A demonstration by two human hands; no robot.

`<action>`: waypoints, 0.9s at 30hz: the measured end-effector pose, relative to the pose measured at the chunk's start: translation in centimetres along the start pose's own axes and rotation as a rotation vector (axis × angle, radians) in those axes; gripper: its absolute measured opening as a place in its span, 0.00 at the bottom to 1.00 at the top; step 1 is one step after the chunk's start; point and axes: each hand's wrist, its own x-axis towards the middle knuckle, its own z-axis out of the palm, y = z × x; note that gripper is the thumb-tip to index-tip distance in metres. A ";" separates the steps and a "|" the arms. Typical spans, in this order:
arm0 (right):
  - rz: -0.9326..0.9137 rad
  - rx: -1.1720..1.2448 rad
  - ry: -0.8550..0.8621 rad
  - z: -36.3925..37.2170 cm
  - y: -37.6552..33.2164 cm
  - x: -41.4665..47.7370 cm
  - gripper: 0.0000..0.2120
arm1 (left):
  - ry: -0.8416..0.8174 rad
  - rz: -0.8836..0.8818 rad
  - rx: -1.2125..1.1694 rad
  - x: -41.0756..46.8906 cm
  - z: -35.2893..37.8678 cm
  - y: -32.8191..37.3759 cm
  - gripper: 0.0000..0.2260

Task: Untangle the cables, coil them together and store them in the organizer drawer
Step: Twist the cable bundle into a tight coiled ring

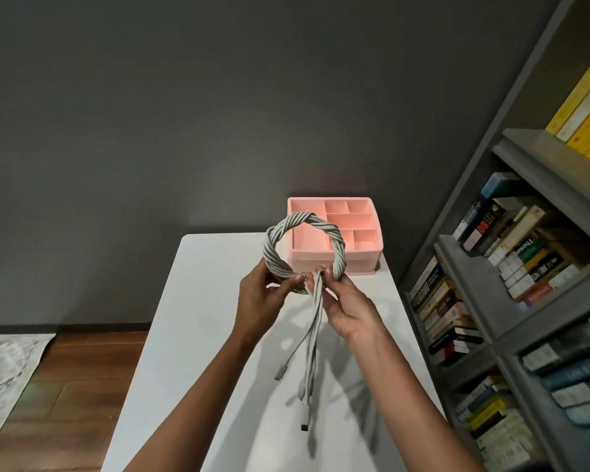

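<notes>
Now | left hand [259,296], right hand [349,310] pinch cable coil [270,248] (ends dangling)

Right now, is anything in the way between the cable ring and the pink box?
Nothing visible does. The left hand and right hand hold the cable coil up in front of the pink organizer, with only white table between. Its drawer does not look pulled out, though.

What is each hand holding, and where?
The left hand grips the cable coil at its lower left; the right hand pinches its bottom, where loose ends hang.
</notes>
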 end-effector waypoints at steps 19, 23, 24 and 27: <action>0.027 -0.094 -0.086 1.5 1.2 -1.4 0.06 | 0.415 -0.047 0.117 0.0 1.8 -0.3 0.08; 0.014 -0.071 -0.068 1.4 1.6 -1.4 0.07 | 0.351 -0.131 0.077 -0.3 1.1 -0.2 0.11; 0.011 -0.065 -0.063 1.4 1.6 -1.4 0.07 | 0.314 -0.159 0.054 -0.4 0.8 -0.3 0.11; 0.007 -0.051 -0.046 1.0 1.3 -1.4 0.07 | 0.147 -0.273 -0.204 -0.3 0.2 -0.3 0.07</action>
